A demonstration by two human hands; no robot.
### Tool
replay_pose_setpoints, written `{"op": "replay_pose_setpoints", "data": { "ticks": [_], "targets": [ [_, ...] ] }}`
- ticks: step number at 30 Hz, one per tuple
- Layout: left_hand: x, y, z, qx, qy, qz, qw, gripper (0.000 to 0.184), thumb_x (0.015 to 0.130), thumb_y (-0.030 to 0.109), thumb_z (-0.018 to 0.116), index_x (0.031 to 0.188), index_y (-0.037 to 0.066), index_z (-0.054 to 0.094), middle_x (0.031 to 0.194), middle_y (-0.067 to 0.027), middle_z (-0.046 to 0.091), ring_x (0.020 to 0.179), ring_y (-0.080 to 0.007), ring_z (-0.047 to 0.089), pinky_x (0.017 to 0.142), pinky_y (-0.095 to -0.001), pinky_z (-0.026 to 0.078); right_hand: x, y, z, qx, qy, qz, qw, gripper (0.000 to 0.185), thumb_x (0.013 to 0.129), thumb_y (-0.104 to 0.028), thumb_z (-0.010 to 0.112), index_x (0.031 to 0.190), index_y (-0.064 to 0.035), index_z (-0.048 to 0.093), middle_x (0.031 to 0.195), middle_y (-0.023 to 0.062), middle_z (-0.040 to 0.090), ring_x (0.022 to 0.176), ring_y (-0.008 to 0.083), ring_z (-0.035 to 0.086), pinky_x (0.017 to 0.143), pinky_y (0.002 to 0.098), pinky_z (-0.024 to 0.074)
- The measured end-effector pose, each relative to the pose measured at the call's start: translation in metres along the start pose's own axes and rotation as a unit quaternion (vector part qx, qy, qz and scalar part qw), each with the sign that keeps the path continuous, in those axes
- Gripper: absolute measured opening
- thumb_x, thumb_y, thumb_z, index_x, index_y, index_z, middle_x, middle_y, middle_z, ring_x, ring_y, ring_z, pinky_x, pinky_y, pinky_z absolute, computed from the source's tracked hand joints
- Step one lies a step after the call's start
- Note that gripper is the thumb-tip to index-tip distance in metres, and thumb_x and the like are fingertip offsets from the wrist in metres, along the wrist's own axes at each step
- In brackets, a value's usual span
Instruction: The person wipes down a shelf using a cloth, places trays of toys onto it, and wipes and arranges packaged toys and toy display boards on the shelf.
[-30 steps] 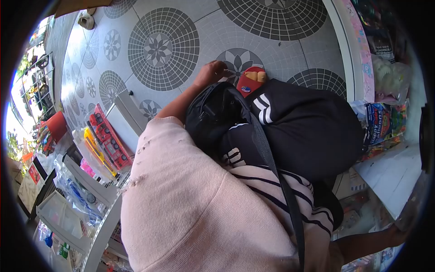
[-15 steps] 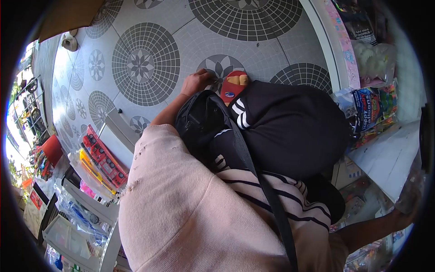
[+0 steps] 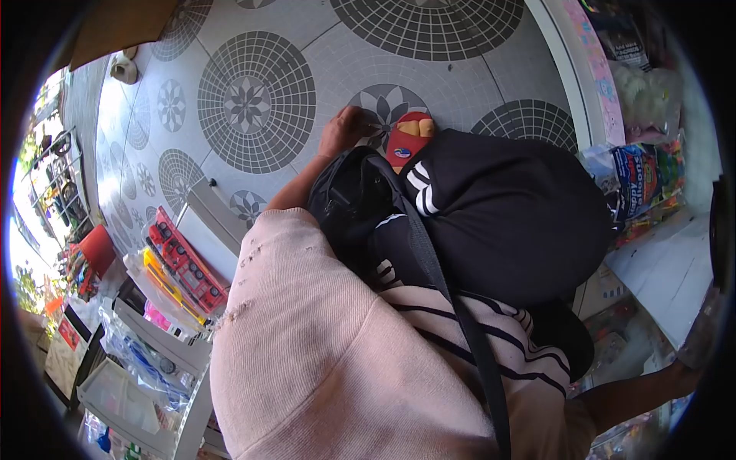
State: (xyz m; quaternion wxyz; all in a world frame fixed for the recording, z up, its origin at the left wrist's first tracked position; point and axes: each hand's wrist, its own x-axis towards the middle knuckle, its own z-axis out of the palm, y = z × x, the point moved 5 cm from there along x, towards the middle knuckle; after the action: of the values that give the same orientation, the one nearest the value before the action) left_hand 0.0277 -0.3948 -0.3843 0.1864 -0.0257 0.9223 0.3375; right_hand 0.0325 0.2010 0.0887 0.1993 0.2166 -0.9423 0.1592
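Note:
My left hand point(image 3: 342, 130) is low over the patterned tile floor point(image 3: 276, 157), to the left of a foot in a red sandal point(image 3: 411, 142). Its fingers are curled together, and anything inside them is too small to make out. At the far right edge, my right hand point(image 3: 700, 337) is dark and partly cut off beside a white panel point(image 3: 665, 268); its fingers do not show clearly. A black bag point(image 3: 349, 192) with a strap rests against my body, between my left arm and my bent knee in black trousers point(image 3: 514, 207).
On the left, a grey rack point(image 3: 165, 345) holds packaged toys, among them a red toy truck pack point(image 3: 184, 261). A bag of balloons point(image 3: 640, 180) and other packets line the right side. A brown board point(image 3: 115, 31) juts in at top left.
The whole view has shifted slightly, so things appear a little further right. My left hand stays low by the floor, its fingers curled a bit more tightly.

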Motion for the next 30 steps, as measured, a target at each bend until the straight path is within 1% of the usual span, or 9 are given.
{"op": "replay_pose_setpoints", "data": {
  "ticks": [4, 7, 10, 17, 20, 24, 26, 29, 30],
  "targets": [
    [0.002, -0.006, 0.002, -0.02, 0.032, -0.039, 0.998, 0.033, 0.072, 0.025, 0.069, 0.098, 0.01, 0.056, 0.096, -0.0123, 0.061, 0.091, -0.0335, 0.059, 0.074, -0.0413, 0.048, -0.022, 0.031, -0.014, 0.304, 0.193, 0.316, 0.878, 0.048, 0.078, -0.031, 0.07, 0.104, 0.0052, 0.055, 0.095, 0.0194, 0.058, 0.082, 0.0278, 0.059, 0.076, 0.0379, 0.0507],
    [0.005, -0.001, 0.0, 0.0, 0.026, -0.058, 0.998, 0.031, 0.073, 0.023, 0.067, 0.098, 0.01, 0.056, 0.097, -0.0125, 0.061, 0.092, -0.0345, 0.059, 0.075, -0.0422, 0.047, -0.015, 0.027, -0.008, 0.369, 0.158, 0.318, 0.859, 0.043, 0.08, -0.025, 0.069, 0.107, 0.0064, 0.054, 0.096, 0.0195, 0.058, 0.086, 0.0276, 0.059, 0.077, 0.037, 0.0512],
    [0.009, -0.002, 0.006, 0.011, 0.009, -0.05, 0.999, 0.03, 0.074, 0.023, 0.065, 0.099, 0.01, 0.055, 0.099, -0.0125, 0.06, 0.093, -0.0351, 0.058, 0.076, -0.0427, 0.047, 0.006, -0.005, 0.006, 0.032, -0.005, 0.011, 0.999, 0.044, 0.081, -0.022, 0.068, 0.109, 0.0078, 0.052, 0.097, 0.0197, 0.057, 0.088, 0.028, 0.059, 0.078, 0.0364, 0.0512],
    [0.013, -0.001, -0.001, -0.01, -0.033, 0.01, 0.999, 0.022, 0.083, 0.024, 0.056, 0.098, 0.009, 0.06, 0.097, -0.0107, 0.06, 0.092, -0.033, 0.059, 0.079, -0.039, 0.048, 0.012, -0.023, 0.019, -0.015, 0.025, 0.003, 1.0, 0.037, 0.086, -0.025, 0.061, 0.108, 0.0047, 0.054, 0.102, 0.0187, 0.057, 0.088, 0.0275, 0.059, 0.078, 0.0382, 0.0503],
    [0.037, 0.02, -0.012, -0.007, -0.099, 0.098, 0.99, 0.021, 0.086, 0.025, 0.054, 0.093, 0.007, 0.062, 0.092, -0.0116, 0.062, 0.088, -0.0318, 0.06, 0.077, -0.0377, 0.048, -0.027, 0.054, -0.027, 0.359, 0.197, 0.296, 0.863, 0.028, 0.085, -0.021, 0.057, 0.101, 0.0028, 0.057, 0.101, 0.018, 0.059, 0.087, 0.0278, 0.059, 0.076, 0.0383, 0.0501],
    [0.088, 0.117, -0.052, 0.062, -0.094, 0.123, 0.986, 0.024, 0.086, 0.029, 0.055, 0.088, 0.007, 0.064, 0.091, -0.0145, 0.062, 0.082, -0.0294, 0.062, 0.073, -0.0373, 0.049, -0.029, 0.065, -0.041, 0.449, 0.185, 0.254, 0.836, 0.022, 0.082, -0.019, 0.055, 0.095, -0.0015, 0.06, 0.097, 0.0163, 0.062, 0.086, 0.0261, 0.06, 0.079, 0.0391, 0.0487],
    [0.092, 0.169, -0.078, -0.049, -0.016, 0.145, 0.988, 0.024, 0.083, 0.031, 0.059, 0.09, 0.007, 0.062, 0.088, -0.015, 0.063, 0.079, -0.031, 0.061, 0.069, -0.0412, 0.049, -0.013, 0.045, -0.028, 0.538, 0.419, 0.349, 0.643, 0.022, 0.082, -0.019, 0.055, 0.095, -0.002, 0.06, 0.098, 0.0166, 0.062, 0.088, 0.0264, 0.06, 0.081, 0.039, 0.0481],
    [0.099, 0.248, -0.09, -0.134, 0.063, 0.245, 0.958, 0.025, 0.081, 0.022, 0.063, 0.1, 0.007, 0.061, 0.094, -0.0084, 0.064, 0.08, -0.0212, 0.063, 0.071, -0.0329, 0.05, -0.028, 0.058, -0.048, 0.294, 0.274, 0.274, 0.874, 0.027, 0.082, -0.021, 0.054, 0.097, 0.0001, 0.058, 0.102, 0.0177, 0.06, 0.094, 0.0279, 0.058, 0.082, 0.0403, 0.0479],
    [0.099, 0.288, -0.095, -0.144, 0.047, 0.281, 0.948, 0.026, 0.081, 0.019, 0.064, 0.103, 0.007, 0.06, 0.093, -0.0068, 0.064, 0.08, -0.0188, 0.063, 0.071, -0.032, 0.05, -0.003, 0.033, -0.024, 0.4, 0.342, 0.279, 0.803, 0.027, 0.082, -0.024, 0.054, 0.094, 0.0006, 0.059, 0.098, 0.0172, 0.061, 0.091, 0.0277, 0.059, 0.08, 0.0397, 0.0484]
  ]
}}
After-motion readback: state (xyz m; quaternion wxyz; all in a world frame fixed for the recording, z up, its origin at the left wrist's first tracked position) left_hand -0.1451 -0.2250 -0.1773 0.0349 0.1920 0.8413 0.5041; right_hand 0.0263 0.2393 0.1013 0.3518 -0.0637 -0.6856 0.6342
